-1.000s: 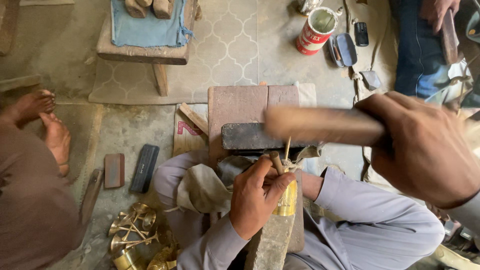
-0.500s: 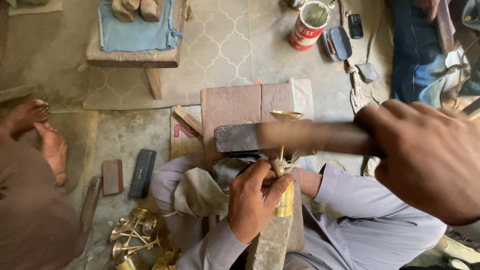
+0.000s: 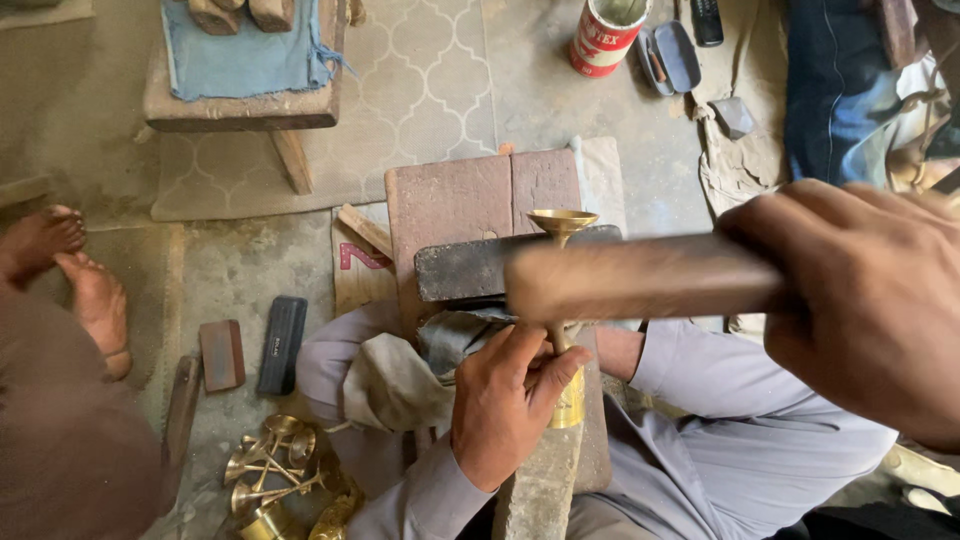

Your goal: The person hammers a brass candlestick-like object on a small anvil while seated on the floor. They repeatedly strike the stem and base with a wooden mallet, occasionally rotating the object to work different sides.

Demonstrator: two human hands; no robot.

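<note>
Left hand (image 3: 505,405) clamped around stem of brass cup (image 3: 561,222), held upright at centre on a stone post (image 3: 545,480). Right hand (image 3: 860,300) at 3 o'clock, fist closed on blurred wooden stick (image 3: 640,277) crossing the stem. Red brick (image 3: 480,205) at 12 o'clock behind, more brass pieces (image 3: 275,470) at 8 o'clock.

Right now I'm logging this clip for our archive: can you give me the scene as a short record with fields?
Setting: floor workspace seen from above, person seated
Left hand: grips the brass goblet by its stem, upright
Right hand: holds a wooden handle, blurred, above the goblet
Support: dark block on bricks
Lap: grey cloth
Lower left: pile of brass pieces
Top: red can, wooden stool with blue cloth
Left edge: another person's bare feet
</note>
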